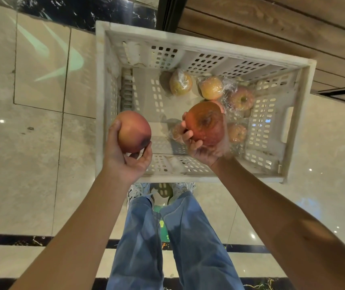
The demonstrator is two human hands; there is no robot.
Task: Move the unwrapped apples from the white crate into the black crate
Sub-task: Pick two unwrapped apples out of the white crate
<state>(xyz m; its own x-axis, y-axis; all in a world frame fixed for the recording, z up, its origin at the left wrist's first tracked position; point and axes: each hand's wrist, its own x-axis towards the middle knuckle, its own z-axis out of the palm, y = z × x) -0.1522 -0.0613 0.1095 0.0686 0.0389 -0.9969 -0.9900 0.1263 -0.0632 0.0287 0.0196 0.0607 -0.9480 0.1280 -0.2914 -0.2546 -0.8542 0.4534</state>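
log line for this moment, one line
left hand: holds bare apple | right hand: holds bare apple | white crate: wrapped apples remain | black crate: not in view

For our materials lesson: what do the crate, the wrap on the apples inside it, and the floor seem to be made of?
White crate: likely moulded plastic, matte and scuffed, with perforated walls.
Wrap: thin clear plastic film, crinkled and glinting.
Floor: probably polished stone or tile, glossy, mirroring lights, with thin joint lines.
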